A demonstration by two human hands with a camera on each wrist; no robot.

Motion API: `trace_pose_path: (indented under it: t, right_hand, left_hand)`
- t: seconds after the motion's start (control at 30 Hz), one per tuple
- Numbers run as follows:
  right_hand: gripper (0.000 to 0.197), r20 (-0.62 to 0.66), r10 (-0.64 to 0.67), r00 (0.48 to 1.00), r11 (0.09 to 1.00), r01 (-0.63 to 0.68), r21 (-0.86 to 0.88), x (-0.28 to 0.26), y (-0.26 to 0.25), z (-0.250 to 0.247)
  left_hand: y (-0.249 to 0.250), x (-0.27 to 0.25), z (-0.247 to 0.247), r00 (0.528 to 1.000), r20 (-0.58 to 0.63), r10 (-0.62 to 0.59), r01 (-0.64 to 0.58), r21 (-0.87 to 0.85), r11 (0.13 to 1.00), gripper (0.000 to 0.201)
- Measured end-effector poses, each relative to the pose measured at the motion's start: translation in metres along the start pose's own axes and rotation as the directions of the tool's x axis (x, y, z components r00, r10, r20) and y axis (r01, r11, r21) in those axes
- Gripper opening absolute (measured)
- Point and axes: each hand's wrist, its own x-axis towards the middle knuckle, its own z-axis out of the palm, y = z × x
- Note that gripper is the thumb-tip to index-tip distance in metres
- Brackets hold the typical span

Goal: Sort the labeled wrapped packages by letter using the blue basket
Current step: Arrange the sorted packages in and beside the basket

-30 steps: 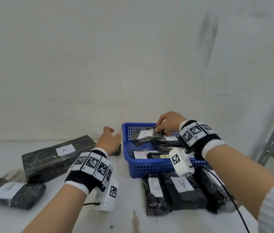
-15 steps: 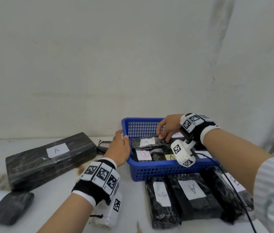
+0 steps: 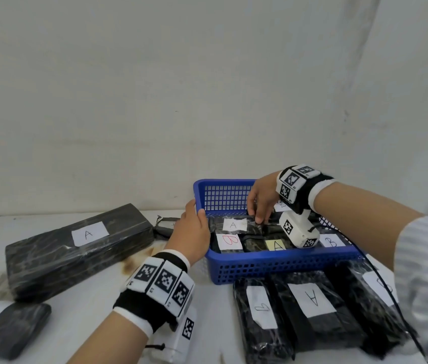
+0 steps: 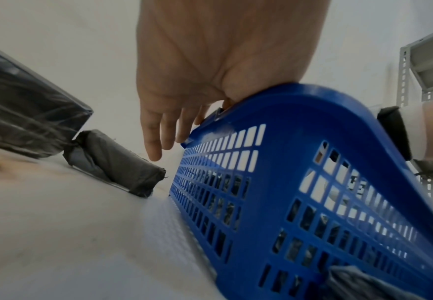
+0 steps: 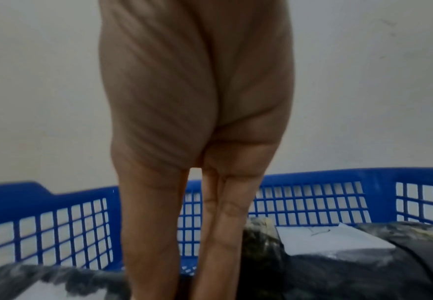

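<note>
Nearest on the tabletop [image 3: 97, 306], a row of three wrapped packages lies just in front of the basket [image 3: 281, 264], labeled b [image 3: 260, 313], A [image 3: 312, 300] and one at the right [image 3: 375, 292] whose letter I cannot read.

The left hand [image 3: 191, 232] has come off the tabletop since a second ago and now sits on the basket's left rim, thumb inside and fingers relaxed down the outer wall; it braces rather than grips. That likely steadies the basket for a pull.

The right hand [image 3: 261, 203] has dropped lower into the basket, and its fingertips now pinch the far edge of the top A package [image 3: 233, 225], which lies flat on the other packages inside. Below it show a B label [image 3: 230, 240], a yellow A label [image 3: 275, 245] and another B [image 3: 332, 241].

So the pick is set up but not yet lifted. The package probably belongs with the long A box [image 3: 76, 248] and the A package [image 3: 0, 329] at the left.
</note>
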Motion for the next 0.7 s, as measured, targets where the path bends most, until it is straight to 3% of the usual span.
trace_pose_path:
  t: [0.27, 0.43, 0.57, 0.7]
  right_hand:
    - [0.015, 0.079, -0.033, 0.996, 0.982, 0.047, -0.184, 0.015, 0.000, 0.002]
    - [0.031, 0.132, -0.003, 0.991, 1.000, 0.006, -0.016, 0.004, 0.001, -0.007]
    - [0.033, 0.036, -0.002, 0.999, 0.985, -0.005, 0.172, -0.022, -0.001, -0.023]
    - [0.018, -0.199, -0.101, 0.975, 0.938, 0.160, 0.308, -0.052, -0.017, -0.017]
  left_hand:
    - [-0.001, 0.000, 0.000, 1.000, 0.000, 0.002, -0.002, 0.008, 1.000, 0.047]
    - [-0.010, 0.008, 0.004, 1.000, -0.006, 0.009, -0.009, 0.032, 0.999, 0.050]
    - [-0.008, 0.007, 0.001, 0.999, -0.007, -0.045, 0.045, 0.081, 0.996, 0.052]
    - [-0.002, -0.003, -0.014, 0.992, -0.114, -0.059, 0.069, 0.091, 0.993, 0.055]
